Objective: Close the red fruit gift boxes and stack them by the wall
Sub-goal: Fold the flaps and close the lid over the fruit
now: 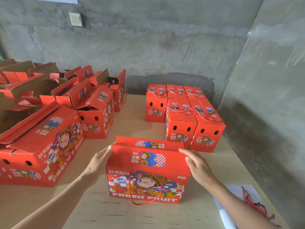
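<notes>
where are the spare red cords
Head view, lower right: the cords lie on a white sheet at the near right corner of the table.

Printed cardboard gift box, pale wooden table, rough concrete wall

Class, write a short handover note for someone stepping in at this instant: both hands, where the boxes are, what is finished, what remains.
Hands: left hand open, flat against the left end of the front box top; right hand open on the right end.
The front box stands on the table, top flaps not quite together.
Done: closed boxes grouped by the wall.
Left: finish this box and move it there, then the open boxes at left.
</notes>
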`<state>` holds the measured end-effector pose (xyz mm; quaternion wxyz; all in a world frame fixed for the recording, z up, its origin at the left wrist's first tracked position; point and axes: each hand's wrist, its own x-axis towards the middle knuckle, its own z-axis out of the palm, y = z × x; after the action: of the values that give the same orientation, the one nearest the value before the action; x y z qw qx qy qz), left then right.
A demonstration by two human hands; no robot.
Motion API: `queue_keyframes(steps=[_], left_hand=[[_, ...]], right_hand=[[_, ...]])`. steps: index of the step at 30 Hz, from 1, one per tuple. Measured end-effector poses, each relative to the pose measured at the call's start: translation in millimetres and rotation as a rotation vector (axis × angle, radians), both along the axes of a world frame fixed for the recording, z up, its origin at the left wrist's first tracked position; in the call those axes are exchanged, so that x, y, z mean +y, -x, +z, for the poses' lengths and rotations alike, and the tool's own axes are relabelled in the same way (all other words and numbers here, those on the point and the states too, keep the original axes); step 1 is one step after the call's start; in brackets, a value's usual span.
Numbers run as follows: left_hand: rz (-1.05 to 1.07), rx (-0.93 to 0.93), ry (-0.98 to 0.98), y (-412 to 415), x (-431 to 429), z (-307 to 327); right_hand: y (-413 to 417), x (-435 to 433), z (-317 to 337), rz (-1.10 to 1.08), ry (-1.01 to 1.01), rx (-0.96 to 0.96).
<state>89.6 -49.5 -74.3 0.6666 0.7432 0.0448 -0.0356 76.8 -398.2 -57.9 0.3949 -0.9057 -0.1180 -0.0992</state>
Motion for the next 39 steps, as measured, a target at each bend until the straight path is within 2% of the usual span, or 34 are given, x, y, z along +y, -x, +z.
queue_keyframes(steps=[3,6,15,19,23,29,36,39], left_hand=[[0.056,-0.093,-0.019,3,-13,-4],[0.091,-0.109,-0.027,5,-20,-4],[0.132,-0.093,0.011,4,-21,-5],[0.13,-0.147,0.002,2,-19,0],[0.155,-0.189,-0.133,-1,-19,0],[0.237,-0.118,-0.101,-15,-20,-1],[0.347,-0.181,-0.287,-21,-25,-1],[0.372,-0.159,-0.295,-22,-24,0]], right_hand=[[-3,17,-15,-0.115,0.015,-0.139],[-6,26,-23,-0.193,-0.022,-0.213],[-8,19,-25,-0.157,-0.022,-0.262],[-9,18,-24,-0.159,-0.008,-0.263],[-10,19,-24,-0.165,-0.001,-0.267],[-9,20,-23,-0.168,0.006,-0.281],[-9,22,-21,-0.181,0.021,-0.275],[-8,23,-20,-0.186,0.027,-0.271]])
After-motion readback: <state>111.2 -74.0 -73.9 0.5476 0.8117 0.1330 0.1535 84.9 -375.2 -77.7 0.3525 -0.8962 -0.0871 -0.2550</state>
